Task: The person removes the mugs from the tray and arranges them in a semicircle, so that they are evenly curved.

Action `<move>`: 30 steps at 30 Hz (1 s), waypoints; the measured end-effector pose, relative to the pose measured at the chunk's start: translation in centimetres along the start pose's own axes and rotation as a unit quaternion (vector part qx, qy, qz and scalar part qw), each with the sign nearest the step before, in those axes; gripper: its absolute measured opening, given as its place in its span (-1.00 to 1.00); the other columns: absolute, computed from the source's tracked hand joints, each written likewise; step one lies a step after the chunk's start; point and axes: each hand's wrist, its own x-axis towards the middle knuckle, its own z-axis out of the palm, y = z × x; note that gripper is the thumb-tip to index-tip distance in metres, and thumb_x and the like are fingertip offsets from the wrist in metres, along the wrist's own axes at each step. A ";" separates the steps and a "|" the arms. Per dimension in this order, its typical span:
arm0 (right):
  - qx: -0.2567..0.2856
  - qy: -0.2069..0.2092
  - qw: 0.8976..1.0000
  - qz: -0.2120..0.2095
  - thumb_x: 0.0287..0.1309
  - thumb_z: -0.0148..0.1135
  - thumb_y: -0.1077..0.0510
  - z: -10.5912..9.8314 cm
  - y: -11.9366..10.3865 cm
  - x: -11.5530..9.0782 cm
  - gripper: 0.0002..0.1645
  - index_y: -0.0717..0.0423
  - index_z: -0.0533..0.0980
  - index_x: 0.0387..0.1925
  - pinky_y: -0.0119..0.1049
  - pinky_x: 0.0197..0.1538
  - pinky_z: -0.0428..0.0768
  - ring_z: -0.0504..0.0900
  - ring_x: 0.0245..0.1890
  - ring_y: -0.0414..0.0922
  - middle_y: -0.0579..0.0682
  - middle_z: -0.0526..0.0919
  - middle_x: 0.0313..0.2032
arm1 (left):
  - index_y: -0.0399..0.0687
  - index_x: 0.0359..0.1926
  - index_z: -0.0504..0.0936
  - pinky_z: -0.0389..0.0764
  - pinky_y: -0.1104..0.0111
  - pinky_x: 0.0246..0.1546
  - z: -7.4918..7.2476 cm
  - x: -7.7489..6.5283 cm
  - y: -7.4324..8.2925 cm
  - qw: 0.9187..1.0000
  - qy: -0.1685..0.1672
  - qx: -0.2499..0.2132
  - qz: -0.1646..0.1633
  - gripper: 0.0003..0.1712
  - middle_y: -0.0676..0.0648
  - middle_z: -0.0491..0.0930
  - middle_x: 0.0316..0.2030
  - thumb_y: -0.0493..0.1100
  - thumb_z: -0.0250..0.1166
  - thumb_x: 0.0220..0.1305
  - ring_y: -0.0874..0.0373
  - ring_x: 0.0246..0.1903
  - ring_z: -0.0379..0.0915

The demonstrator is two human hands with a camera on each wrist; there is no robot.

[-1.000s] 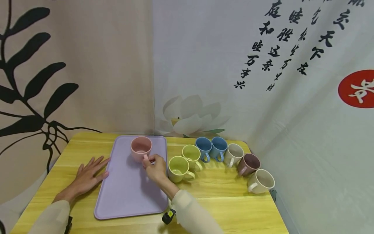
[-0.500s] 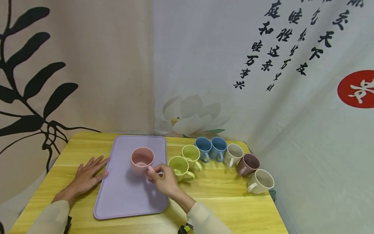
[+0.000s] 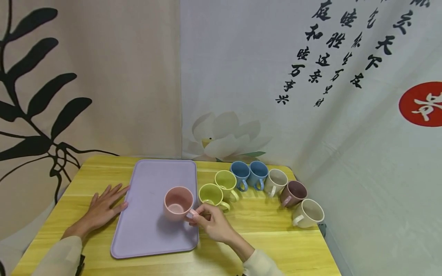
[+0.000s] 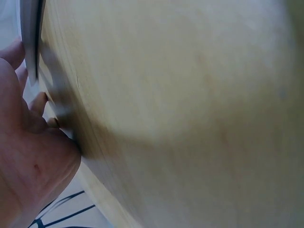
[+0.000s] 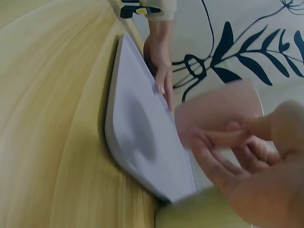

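A pink mug [image 3: 177, 209] hangs above the right part of a lilac tray [image 3: 148, 237], its shadow falling on the tray. My right hand [image 3: 215, 224] pinches the mug by its handle; the right wrist view shows thumb and fingers round the handle of the pink mug [image 5: 216, 111], which is raised off the tray [image 5: 142, 128]. My left hand [image 3: 103, 209] rests flat on the table with fingers spread, fingertips at the tray's left edge. In the left wrist view the left hand [image 4: 33, 147] lies beside the tray's rim [image 4: 31, 38].
Two yellow-green mugs [image 3: 226, 180] stand just right of the tray. Beyond them, two blue mugs [image 3: 258, 174], a white mug [image 3: 276, 181], a dark mauve mug [image 3: 293, 193] and a cream mug [image 3: 308, 213] curve along the wooden table's [image 3: 276, 245] right side. A printed curtain [image 3: 238, 76] hangs behind.
My right hand has carried the pink mug from the back of the tray towards the front and right. The left hand and the tray have stayed where they were.
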 end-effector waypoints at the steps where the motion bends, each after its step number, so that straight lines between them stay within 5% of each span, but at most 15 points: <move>1: -0.003 -0.007 1.000 0.000 0.44 0.23 0.20 -0.4 0.1 -0.3 -0.82 0.29 0.56 -0.14 -0.13 -0.01 0.81 0.81 -0.08 0.32 0.38 0.76 -0.07 | 0.15 0.64 0.13 -0.46 -0.56 0.38 0.1 0.0 -0.1 1.000 0.001 -0.001 0.002 -0.22 -0.41 -0.03 0.62 0.21 0.10 0.54 -0.58 0.58 -0.35; 12: -0.051 -0.042 0.998 -0.006 0.45 0.24 0.11 -5.0 1.5 -3.5 -0.83 0.16 0.58 -0.12 -0.03 0.04 0.78 0.84 -0.07 0.16 0.21 0.80 -0.05 | 0.16 0.64 0.12 -0.47 -0.56 0.38 0.2 0.1 -0.3 1.000 0.005 0.004 0.006 -0.22 -0.41 -0.03 0.62 0.21 0.09 0.55 -0.57 0.59 -0.35; 22: -0.052 -0.050 0.997 0.017 0.44 0.25 0.11 -7.5 2.3 -5.7 -0.80 0.19 0.59 -0.12 -0.03 0.07 0.77 0.79 -0.06 0.33 0.24 0.78 -0.07 | 0.12 0.63 0.15 -0.41 -0.55 0.39 -0.1 -0.1 -0.1 1.000 0.006 0.006 0.004 -0.23 -0.40 -0.01 0.62 0.20 0.10 0.55 -0.57 0.58 -0.31; 30: -0.081 -0.048 0.995 0.010 0.43 0.27 0.10 -9.4 3.0 -7.3 -0.84 0.13 0.61 -0.20 -0.21 -0.02 0.79 0.84 -0.13 0.00 0.21 0.78 -0.16 | 0.13 0.63 0.14 -0.43 -0.55 0.39 0.0 -0.1 -0.1 1.000 0.001 0.000 0.001 -0.22 -0.41 -0.03 0.62 0.21 0.10 0.54 -0.58 0.58 -0.33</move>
